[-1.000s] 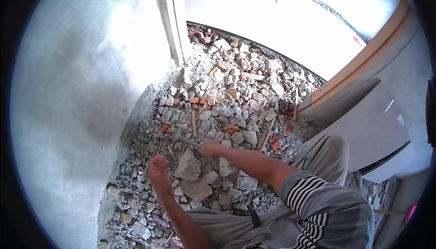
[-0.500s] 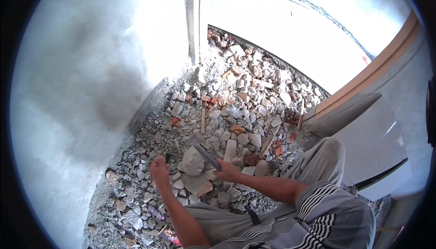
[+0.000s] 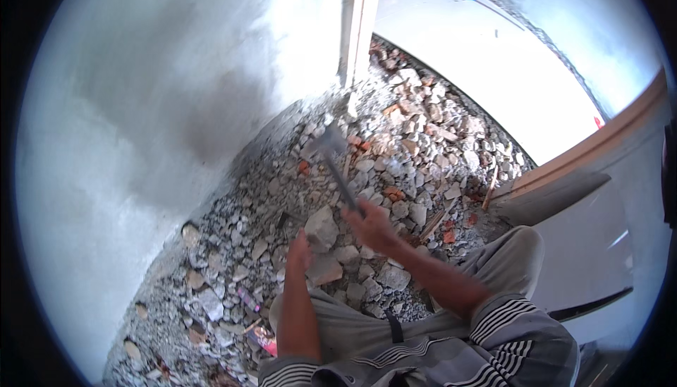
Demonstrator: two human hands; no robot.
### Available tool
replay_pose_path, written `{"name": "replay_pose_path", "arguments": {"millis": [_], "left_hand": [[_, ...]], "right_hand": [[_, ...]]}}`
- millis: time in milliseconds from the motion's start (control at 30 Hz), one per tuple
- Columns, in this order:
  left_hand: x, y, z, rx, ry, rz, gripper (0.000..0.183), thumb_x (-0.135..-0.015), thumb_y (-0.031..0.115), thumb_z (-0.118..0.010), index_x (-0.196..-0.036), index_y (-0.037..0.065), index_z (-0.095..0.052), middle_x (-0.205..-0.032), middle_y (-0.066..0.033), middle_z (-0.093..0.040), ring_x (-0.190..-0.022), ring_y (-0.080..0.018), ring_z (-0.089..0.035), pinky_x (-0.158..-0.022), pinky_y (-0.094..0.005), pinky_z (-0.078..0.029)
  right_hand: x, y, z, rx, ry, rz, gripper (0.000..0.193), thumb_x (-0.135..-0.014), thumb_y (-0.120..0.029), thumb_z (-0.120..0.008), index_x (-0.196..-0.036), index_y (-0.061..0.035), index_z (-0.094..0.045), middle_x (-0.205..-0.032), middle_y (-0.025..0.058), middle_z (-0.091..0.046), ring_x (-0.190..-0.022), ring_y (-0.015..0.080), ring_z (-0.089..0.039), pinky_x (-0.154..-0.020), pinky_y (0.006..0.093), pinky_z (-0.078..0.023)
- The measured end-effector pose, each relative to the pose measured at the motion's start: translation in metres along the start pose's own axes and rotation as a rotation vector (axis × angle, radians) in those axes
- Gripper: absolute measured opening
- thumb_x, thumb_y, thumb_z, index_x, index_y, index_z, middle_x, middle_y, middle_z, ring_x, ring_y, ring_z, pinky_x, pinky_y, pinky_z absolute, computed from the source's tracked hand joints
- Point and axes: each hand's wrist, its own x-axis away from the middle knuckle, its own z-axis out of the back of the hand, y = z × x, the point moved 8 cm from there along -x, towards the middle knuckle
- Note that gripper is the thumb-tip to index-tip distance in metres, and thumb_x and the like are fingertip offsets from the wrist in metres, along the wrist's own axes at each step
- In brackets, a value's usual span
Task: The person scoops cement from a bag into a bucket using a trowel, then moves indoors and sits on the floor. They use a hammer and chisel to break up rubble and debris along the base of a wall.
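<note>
A hammer is in my right hand, which is wrapped round the lower end of its handle. The hammer's grey head, smeared by motion, is raised above the rubble, up and to the left of my fist. My left hand is beside a big pale stone, with its fingers drawn together; what they hold, if anything, I cannot make out. Near those fingertips is a small dark piece. A flat tan stone slab lies between my hands, just below the big stone.
Broken stones and brick bits cover the ground to the doorway. A plastered wall stands at left, an upright door frame ahead. White panels lean at right by my knee. A purple wrapper lies at lower left.
My right hand has swung the hammer upward and away from the big stone. My left hand stays next to that stone. The whole view has shifted, with the scene moving right.
</note>
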Motion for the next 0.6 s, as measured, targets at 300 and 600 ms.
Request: {"name": "replay_pose_path", "arguments": {"millis": [300, 600], "left_hand": [[0.035, 0.008, -0.023, 0.469, 0.042, 0.024, 0.101, -0.087, 0.072, -0.036, -0.149, 0.000, -0.001, -0.157, -0.0179, -0.002, -0.145, -0.0314, -0.005, -0.115, -0.0480, -0.007], [0.025, 0.018, -0.026, 0.374, 0.020, -0.032, 0.101, -0.087, 0.073, -0.031, -0.149, 0.001, 0.002, -0.157, -0.0170, 0.002, -0.145, -0.0304, -0.003, -0.116, -0.0459, -0.006]], "right_hand": [[0.006, -0.019, 0.004, -0.374, 0.186, 0.553, 0.022, -0.101, -0.023, -0.037, -0.094, -0.0046, -0.047, -0.065, 0.0112, -0.051, -0.052, 0.0195, -0.052, -0.047, 0.0337, -0.047], [-0.007, 0.080, -0.036, 0.489, -0.187, 0.012, 0.041, -0.095, -0.039, -0.051, -0.096, 0.0017, -0.055, -0.073, 0.0172, -0.054, -0.068, 0.0284, -0.056, -0.063, 0.0463, -0.043]]}}
